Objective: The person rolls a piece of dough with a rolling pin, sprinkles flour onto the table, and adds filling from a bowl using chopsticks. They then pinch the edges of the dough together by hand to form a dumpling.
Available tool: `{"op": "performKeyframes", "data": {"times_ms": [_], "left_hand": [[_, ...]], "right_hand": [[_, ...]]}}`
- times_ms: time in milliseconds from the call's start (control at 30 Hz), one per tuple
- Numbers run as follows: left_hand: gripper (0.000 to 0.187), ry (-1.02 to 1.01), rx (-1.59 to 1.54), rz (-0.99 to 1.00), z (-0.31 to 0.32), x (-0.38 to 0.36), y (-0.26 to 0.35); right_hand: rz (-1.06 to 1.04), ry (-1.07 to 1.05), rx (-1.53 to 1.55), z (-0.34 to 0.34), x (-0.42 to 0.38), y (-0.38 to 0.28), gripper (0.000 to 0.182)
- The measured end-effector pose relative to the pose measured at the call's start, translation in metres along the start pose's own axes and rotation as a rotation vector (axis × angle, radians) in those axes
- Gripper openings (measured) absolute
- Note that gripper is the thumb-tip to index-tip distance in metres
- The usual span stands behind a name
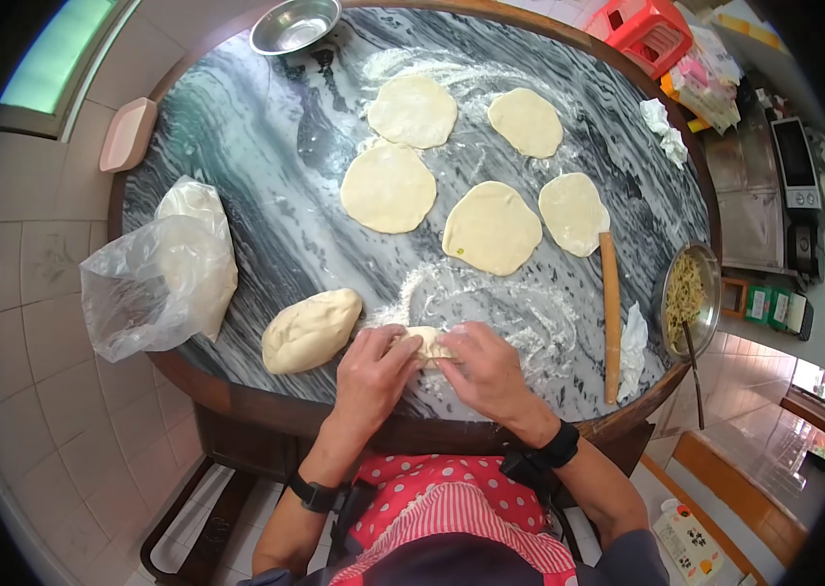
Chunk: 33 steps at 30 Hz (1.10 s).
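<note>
My left hand (371, 369) and my right hand (487, 367) meet at the near edge of the round marble table (266, 146), both pinching a small piece of dough (424, 344) between their fingers. A large lump of dough (309, 330) lies just left of my left hand. Several rolled flat dough discs lie further out, the nearest one (491, 227) beyond my hands on a floured patch. A wooden rolling pin (610, 314) lies to the right of my right hand, pointing away from me.
A plastic bag of flour (164, 273) hangs over the table's left edge. A metal bowl of filling (688, 296) with a utensil sits at the right edge, an empty metal bowl (293, 24) at the far edge. A red stool (642, 31) stands beyond.
</note>
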State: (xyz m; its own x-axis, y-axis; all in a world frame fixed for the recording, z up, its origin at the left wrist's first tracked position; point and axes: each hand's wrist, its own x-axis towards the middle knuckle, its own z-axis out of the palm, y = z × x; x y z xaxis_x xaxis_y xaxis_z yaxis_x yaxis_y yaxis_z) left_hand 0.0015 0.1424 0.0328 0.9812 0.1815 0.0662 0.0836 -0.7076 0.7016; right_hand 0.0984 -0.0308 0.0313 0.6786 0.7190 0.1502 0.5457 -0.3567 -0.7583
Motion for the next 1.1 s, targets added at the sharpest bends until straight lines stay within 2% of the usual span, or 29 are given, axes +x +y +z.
{"op": "performKeyframes", "data": {"times_ms": [167, 300, 567, 833, 1100], "left_hand": [[0.038, 0.038, -0.005, 0.010, -0.003, -0.005, -0.005], [0.044, -0.023, -0.041, 0.002, -0.004, -0.009, -0.011], [0.047, -0.035, -0.020, 0.037, -0.006, -0.009, -0.018], [0.035, 0.030, -0.076, -0.056, -0.010, -0.014, -0.024], [0.021, 0.072, 0.074, -0.168, -0.002, -0.016, -0.020]], "right_hand": [[0.029, -0.086, -0.022, -0.004, 0.003, 0.001, 0.038], [0.012, -0.181, -0.076, 0.000, 0.000, 0.005, 0.044], [-0.071, -0.164, -0.122, -0.008, 0.010, -0.005, 0.045], [-0.099, -0.048, -0.004, 0.004, -0.009, 0.006, 0.033], [-0.156, -0.038, -0.107, 0.020, 0.005, -0.003, 0.028]]}}
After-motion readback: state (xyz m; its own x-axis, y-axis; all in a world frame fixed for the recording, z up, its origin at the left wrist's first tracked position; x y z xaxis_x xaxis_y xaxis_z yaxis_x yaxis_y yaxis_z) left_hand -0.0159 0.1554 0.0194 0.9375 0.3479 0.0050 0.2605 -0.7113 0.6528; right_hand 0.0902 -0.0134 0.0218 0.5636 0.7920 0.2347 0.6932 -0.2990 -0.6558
